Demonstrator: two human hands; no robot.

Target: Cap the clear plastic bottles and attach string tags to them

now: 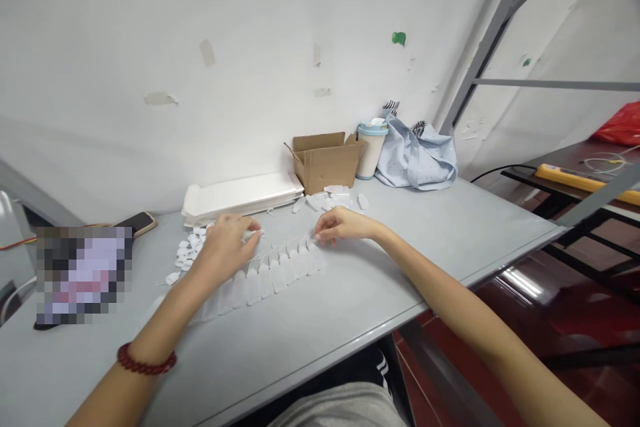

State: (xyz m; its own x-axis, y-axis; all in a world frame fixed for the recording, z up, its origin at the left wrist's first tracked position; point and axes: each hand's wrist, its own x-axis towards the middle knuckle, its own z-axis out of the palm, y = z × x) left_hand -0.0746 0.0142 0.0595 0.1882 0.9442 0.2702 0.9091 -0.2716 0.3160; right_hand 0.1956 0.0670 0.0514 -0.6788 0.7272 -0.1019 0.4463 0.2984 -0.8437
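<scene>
A row of translucent white tab-shaped pieces lies side by side on the grey table, with thin curved strands or edges along its upper side. At the row's right end, my right hand is closed, its thumb and forefinger pinching one of the translucent pieces. My left hand hovers over the row's left part with thumb and forefinger closed around a small white piece. That piece is mostly hidden by the fingers. Beside my left hand lies a pile of small white pieces, partly covered by the wrist.
Behind the hands are a stack of flat white card pieces, an open cardboard box, a lidded cup and a light blue cloth bag. Loose translucent pieces lie before the box. A phone rests at left.
</scene>
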